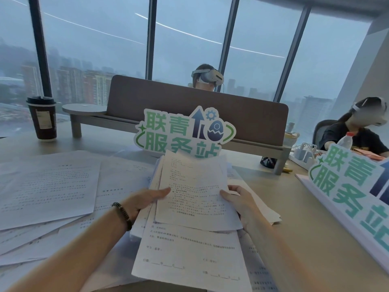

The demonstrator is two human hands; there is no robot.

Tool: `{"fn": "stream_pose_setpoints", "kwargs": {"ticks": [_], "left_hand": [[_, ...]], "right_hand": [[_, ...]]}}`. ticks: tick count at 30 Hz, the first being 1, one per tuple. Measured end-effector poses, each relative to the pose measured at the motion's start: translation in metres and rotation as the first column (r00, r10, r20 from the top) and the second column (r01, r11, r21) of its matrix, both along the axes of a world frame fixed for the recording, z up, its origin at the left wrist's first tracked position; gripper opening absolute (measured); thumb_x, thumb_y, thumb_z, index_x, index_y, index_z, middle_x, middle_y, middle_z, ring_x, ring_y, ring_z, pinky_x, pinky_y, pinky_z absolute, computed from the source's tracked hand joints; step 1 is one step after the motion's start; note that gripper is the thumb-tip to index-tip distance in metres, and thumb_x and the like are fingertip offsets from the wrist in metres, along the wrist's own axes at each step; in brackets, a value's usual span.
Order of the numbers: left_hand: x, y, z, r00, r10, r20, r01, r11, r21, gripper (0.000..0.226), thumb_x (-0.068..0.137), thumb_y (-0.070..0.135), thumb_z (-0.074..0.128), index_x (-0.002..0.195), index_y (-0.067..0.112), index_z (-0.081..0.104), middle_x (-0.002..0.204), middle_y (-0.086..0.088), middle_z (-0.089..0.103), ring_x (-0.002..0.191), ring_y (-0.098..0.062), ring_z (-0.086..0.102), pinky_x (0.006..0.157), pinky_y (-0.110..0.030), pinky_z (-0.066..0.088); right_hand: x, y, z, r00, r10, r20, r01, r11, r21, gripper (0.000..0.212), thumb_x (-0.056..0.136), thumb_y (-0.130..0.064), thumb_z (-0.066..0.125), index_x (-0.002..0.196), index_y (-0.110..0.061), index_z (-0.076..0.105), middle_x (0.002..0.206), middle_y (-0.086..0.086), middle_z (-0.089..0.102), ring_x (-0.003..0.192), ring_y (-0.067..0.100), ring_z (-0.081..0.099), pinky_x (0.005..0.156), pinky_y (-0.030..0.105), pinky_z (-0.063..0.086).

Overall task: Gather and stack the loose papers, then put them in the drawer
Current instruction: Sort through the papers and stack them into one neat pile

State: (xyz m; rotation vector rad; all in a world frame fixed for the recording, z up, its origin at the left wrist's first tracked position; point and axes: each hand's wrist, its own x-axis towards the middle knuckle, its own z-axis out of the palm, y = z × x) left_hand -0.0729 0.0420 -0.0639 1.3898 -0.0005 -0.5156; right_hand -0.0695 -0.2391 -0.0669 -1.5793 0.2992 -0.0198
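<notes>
I hold an uneven bundle of printed white papers (193,186) above the desk, tilted up toward me. My left hand (145,202), with a dark bead bracelet on the wrist, grips the bundle's left edge, thumb on top. On the right edge my right hand (240,200) grips the same bundle. One sheet (189,256) hangs lower than the others, toward me. More loose papers (48,186) lie spread over the desk to the left, overlapping each other. No drawer is in view.
A green-and-white cut-out sign (185,131) stands right behind the bundle, a second sign (353,186) at the right. A lidded coffee cup (42,119) stands far left. A brown desk divider (197,106) crosses the back. Two people with headsets sit beyond.
</notes>
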Motion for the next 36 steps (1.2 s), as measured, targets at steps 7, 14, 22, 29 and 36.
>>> {"fn": "stream_pose_setpoints", "kwargs": {"ticks": [7,14,22,29,36], "left_hand": [[-0.005,-0.002,0.003,0.999,-0.045,-0.012,0.044,0.997,-0.070,0.040,0.088,0.014,0.063,0.126,0.003,0.059,0.114,-0.027,0.068,0.085,-0.039,0.073,0.060,-0.044,0.061],[-0.002,0.003,-0.003,0.998,-0.054,-0.016,0.054,0.998,-0.043,0.035,0.089,-0.001,0.058,0.124,-0.003,0.057,0.114,-0.030,0.067,0.090,-0.043,0.071,0.069,-0.050,0.061],[0.011,0.006,-0.011,0.994,0.110,-0.027,-0.111,0.993,-0.030,0.033,0.095,0.015,0.057,0.125,0.000,0.059,0.110,-0.027,0.070,0.090,-0.041,0.070,0.071,-0.051,0.061],[0.013,0.005,-0.012,0.972,0.233,-0.033,-0.234,0.971,-0.049,0.028,0.098,0.017,0.053,0.119,-0.001,0.061,0.106,-0.023,0.070,0.079,-0.035,0.072,0.059,-0.044,0.061],[0.011,0.004,-0.012,0.947,0.322,-0.010,-0.320,0.937,-0.143,0.044,0.093,0.034,0.061,0.123,0.001,0.064,0.118,-0.025,0.067,0.105,-0.042,0.065,0.078,-0.051,0.059]], "right_hand": [[0.000,0.000,0.000,0.996,-0.084,0.003,0.084,0.996,-0.022,0.009,0.094,-0.012,0.065,0.095,-0.003,0.065,0.100,0.014,0.075,0.091,0.034,0.072,0.085,0.054,0.059],[0.002,-0.012,-0.002,0.987,-0.163,-0.012,0.163,0.986,0.037,0.019,0.100,-0.021,0.055,0.095,-0.004,0.062,0.106,0.016,0.072,0.097,0.037,0.070,0.093,0.059,0.054],[-0.008,-0.017,0.002,0.980,-0.197,0.008,0.197,0.973,-0.118,0.016,0.093,-0.011,0.065,0.080,-0.008,0.056,0.106,0.020,0.067,0.096,0.033,0.063,0.089,0.049,0.052],[-0.018,-0.014,0.016,0.993,-0.114,-0.026,0.107,0.977,-0.187,0.019,0.093,-0.011,0.068,0.096,0.007,0.065,0.096,0.011,0.065,0.094,0.030,0.057,0.101,0.039,0.043],[-0.018,0.006,0.008,0.997,0.062,-0.050,-0.073,0.958,-0.277,0.024,0.095,-0.023,0.065,0.102,-0.001,0.069,0.102,0.015,0.074,0.090,0.028,0.071,0.073,0.033,0.055]]}}
